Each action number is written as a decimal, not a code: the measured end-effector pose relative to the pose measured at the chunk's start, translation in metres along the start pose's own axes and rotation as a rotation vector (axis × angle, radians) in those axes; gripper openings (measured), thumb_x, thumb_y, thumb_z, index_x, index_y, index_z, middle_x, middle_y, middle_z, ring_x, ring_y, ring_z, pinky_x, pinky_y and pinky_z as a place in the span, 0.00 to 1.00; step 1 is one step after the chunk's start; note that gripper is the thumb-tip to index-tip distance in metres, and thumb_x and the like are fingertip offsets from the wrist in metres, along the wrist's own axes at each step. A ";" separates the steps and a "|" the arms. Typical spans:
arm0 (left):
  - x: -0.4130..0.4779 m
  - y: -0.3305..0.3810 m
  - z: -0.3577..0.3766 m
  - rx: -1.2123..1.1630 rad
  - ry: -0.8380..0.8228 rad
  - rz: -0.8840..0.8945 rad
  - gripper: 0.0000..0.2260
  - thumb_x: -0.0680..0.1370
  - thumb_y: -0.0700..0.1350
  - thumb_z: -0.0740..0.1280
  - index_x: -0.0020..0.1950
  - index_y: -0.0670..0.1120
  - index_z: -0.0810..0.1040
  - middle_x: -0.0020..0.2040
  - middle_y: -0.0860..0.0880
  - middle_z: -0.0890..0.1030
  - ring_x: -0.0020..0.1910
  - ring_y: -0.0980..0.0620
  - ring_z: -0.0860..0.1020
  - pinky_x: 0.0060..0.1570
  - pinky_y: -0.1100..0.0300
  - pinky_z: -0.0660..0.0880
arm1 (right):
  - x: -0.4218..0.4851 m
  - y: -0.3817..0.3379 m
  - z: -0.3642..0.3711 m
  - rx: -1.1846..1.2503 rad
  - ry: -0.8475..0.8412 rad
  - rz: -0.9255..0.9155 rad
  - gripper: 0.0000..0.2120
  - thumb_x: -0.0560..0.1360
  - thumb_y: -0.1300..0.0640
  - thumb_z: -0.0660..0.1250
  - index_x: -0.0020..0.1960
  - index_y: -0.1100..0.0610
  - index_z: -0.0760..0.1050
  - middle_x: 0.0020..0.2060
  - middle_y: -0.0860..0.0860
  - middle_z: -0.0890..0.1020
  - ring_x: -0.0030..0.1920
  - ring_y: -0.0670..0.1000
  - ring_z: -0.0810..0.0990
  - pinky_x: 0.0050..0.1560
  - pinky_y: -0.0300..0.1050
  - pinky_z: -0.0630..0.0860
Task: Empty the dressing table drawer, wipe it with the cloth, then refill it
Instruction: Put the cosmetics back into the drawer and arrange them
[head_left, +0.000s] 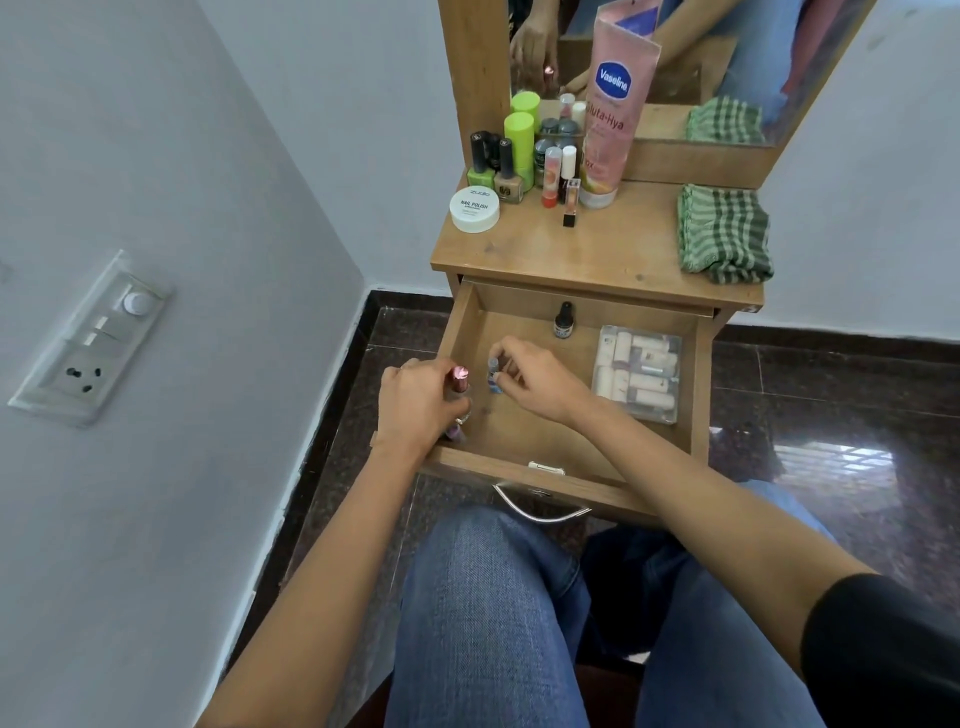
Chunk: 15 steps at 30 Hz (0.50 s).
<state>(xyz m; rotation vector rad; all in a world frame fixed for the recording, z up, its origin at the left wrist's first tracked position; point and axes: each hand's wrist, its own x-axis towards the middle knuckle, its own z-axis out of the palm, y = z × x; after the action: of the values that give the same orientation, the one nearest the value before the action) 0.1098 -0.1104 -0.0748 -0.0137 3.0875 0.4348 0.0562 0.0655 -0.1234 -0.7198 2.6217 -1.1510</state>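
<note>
Two items are held in the open drawer (700, 384): a tube (460, 378) gripped by the left hand (415, 405), a bottle (492, 375) pinched by the right hand (535, 382); the cloth (724, 234) is laid well apart on the tabletop (597, 252).

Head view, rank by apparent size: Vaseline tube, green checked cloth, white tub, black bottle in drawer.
1. Vaseline tube and green checked cloth, too close to call
2. white tub
3. black bottle

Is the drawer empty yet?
Not empty. The drawer holds a dark bottle and a clear box; left hand grips a pink-capped tube, right hand a blue vial.
</note>
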 end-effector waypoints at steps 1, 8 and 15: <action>0.000 0.000 0.000 0.001 0.000 -0.005 0.09 0.68 0.50 0.73 0.46 0.52 0.79 0.40 0.53 0.81 0.46 0.50 0.77 0.51 0.53 0.70 | -0.001 0.001 0.001 0.003 -0.002 0.006 0.08 0.76 0.61 0.64 0.55 0.56 0.70 0.48 0.50 0.74 0.42 0.48 0.77 0.44 0.41 0.75; 0.000 -0.002 0.000 0.004 -0.035 -0.021 0.12 0.67 0.53 0.75 0.48 0.53 0.80 0.45 0.52 0.80 0.50 0.48 0.74 0.50 0.54 0.67 | -0.001 0.001 0.009 0.018 0.020 0.108 0.14 0.74 0.64 0.68 0.59 0.59 0.74 0.53 0.56 0.76 0.48 0.53 0.78 0.53 0.48 0.77; 0.002 -0.010 -0.003 -0.021 -0.037 -0.053 0.14 0.66 0.55 0.76 0.47 0.52 0.81 0.47 0.51 0.79 0.50 0.49 0.73 0.52 0.52 0.70 | 0.005 -0.006 0.015 0.066 0.028 0.157 0.12 0.73 0.65 0.70 0.56 0.61 0.75 0.49 0.58 0.78 0.46 0.52 0.77 0.49 0.44 0.75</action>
<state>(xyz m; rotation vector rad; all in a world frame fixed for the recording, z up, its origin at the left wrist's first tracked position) 0.1075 -0.1205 -0.0751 -0.0865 3.0387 0.4602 0.0596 0.0498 -0.1292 -0.4795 2.5958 -1.2029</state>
